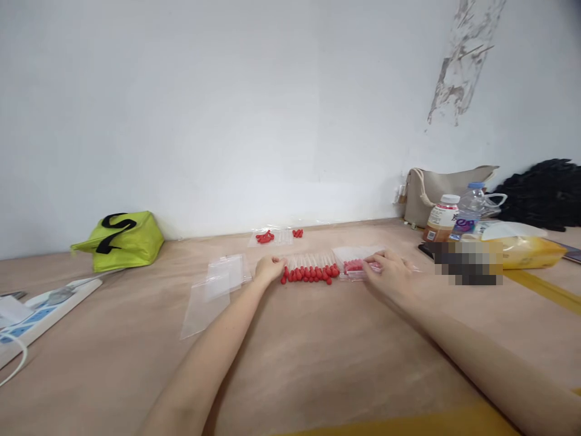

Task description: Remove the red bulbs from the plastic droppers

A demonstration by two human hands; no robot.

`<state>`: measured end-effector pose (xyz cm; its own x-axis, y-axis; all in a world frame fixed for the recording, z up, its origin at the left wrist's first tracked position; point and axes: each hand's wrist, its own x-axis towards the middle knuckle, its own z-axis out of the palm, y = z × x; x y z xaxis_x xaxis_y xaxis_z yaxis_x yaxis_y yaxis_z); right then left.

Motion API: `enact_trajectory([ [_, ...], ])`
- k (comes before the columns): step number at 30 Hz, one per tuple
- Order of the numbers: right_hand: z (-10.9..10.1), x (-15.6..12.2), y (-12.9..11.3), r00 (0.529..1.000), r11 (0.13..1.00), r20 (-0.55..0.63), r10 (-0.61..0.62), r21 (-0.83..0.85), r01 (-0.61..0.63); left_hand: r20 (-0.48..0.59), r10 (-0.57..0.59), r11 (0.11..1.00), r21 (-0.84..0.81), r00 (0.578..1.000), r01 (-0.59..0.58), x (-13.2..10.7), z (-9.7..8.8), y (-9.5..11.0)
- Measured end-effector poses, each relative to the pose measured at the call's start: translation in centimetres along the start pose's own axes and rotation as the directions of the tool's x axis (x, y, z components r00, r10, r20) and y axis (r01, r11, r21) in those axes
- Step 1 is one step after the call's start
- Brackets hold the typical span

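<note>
Slender bulb-tipped pieces (311,274) on counter (299,351), flat plastic bags (224,275) left, filled plastic bag (353,265) right, thin plastic packet (265,237) behind

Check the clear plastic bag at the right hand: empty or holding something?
Holding something: red tips show through the clear plastic bag at the right hand. How full, I cannot tell.

One left hand (269,269), one right hand (391,277) and one row of red-tipped tubes (313,274), too crowded to count, mid-frame; one filled bag (354,266) right of centre; at least two flat sleeves (205,307); two red clusters (265,237) above centre; two bottles (441,219), one handbag (442,184), one yellow packet (529,255) at right; one green bag (131,243), one power strip (42,315) at left
</note>
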<state>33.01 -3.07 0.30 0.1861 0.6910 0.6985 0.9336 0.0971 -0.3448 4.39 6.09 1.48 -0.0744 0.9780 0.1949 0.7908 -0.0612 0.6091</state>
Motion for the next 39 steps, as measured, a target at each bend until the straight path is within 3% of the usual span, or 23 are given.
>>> enact_trajectory([
  [5, -0.4, 0.9, 2.4, 0.992, 0.992, -0.021, 0.126, -0.005, -0.126, 0.026, -0.085, 0.996, -0.031, 0.996, 0.086, 0.7, 1.7, 0.2],
  [10, -0.1, 1.3, 3.4, 0.988, 0.988, -0.012, 0.153, -0.035, -0.153, -0.013, -0.077, 0.993, -0.089, 0.997, 0.076, 0.4, 2.0, -0.1],
  [13, -0.4, 1.2, 3.7, 0.996, 0.999, 0.089, -0.006, 0.037, 0.003, -0.082, -0.059, 0.992, -0.119, 0.995, 0.049, -0.1, 2.0, -0.3],
  [17, -0.6, 0.7, 3.5, 0.911, 0.937, 0.220, -0.348, 0.116, 0.329, -0.176, -0.027, 0.994, -0.105, 0.984, 0.009, -1.3, 1.9, -0.4],
  [20, -0.3, 0.3, 2.9, 0.893, 0.916, 0.217, -0.396, 0.026, 0.400, -0.191, -0.007, 0.997, -0.074, 0.982, -0.007, -1.9, 1.7, -0.3],
  [27, 0.5, -0.1, 2.2, 0.879, 0.906, 0.251, -0.405, -0.017, 0.422, -0.175, 0.050, 0.998, -0.037, 0.983, -0.058, -2.7, 1.4, -0.1],
  [31, 0.9, 0.2, 2.2, 0.933, 0.951, 0.192, -0.304, 0.118, 0.286, -0.189, 0.056, 0.998, -0.018, 0.980, -0.061, -2.9, 1.4, 0.0],
  [35, 1.6, 0.6, 1.8, 0.997, 0.945, 0.047, -0.065, 0.324, 0.047, -0.199, 0.060, 0.998, 0.008, 0.978, -0.060, -3.1, 1.4, 0.0],
  [37, 1.8, 0.8, 1.5, 0.993, 0.899, -0.044, 0.109, 0.431, -0.080, -0.206, 0.059, 0.998, 0.021, 0.977, -0.056, -3.0, 1.4, -0.1],
  [39, 1.7, 0.9, 1.5, 0.954, 0.849, -0.124, 0.272, 0.498, -0.177, -0.213, 0.063, 0.998, 0.035, 0.975, -0.057, -2.9, 1.4, -0.3],
])
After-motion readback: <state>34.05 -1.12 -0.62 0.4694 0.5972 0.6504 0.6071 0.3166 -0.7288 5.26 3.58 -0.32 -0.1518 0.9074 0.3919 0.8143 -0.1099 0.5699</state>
